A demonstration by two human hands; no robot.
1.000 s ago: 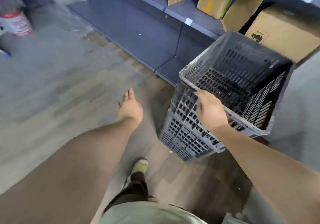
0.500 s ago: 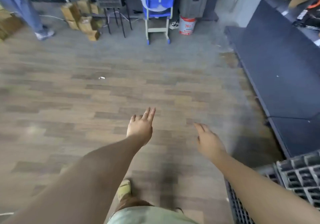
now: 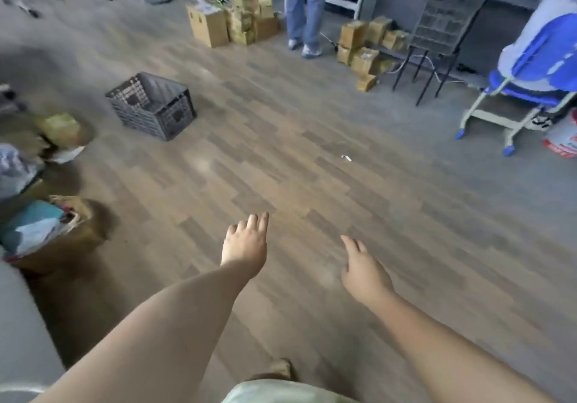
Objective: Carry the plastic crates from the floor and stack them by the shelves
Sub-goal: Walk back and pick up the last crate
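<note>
The wood floor fills most of the view. A blue chair stands at the far right. A dark crate sits upright on the floor at the left, well apart from both hands. The left hand and right hand hang over the floor, fingers loose and apart, holding nothing.

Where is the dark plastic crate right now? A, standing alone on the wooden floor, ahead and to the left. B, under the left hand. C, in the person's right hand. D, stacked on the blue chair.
A: the crate stands by itself on the floor, untouched by either hand.
</note>
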